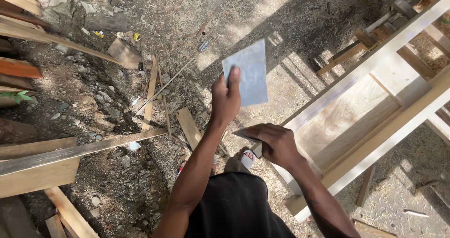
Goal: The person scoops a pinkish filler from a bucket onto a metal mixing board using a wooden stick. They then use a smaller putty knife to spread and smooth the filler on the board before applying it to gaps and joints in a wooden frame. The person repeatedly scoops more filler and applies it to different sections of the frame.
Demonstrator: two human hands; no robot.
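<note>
here left hand (226,97) lifts grey sheet (247,71); right hand (276,143) grips another piece (243,134).

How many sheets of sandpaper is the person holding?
2: one flat grey sheet raised in the left hand, one smaller piece under the right hand by the wooden frame.

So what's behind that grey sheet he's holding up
Behind the grey sheet, pinched in the left hand, lies sunlit ground with sawdust. The patch directly behind it is covered. The right hand holds a second piece lower down.

Sunlit dirt ground (117,172), scattered wood offcuts (151,95), sawdust, dappled shade
</note>
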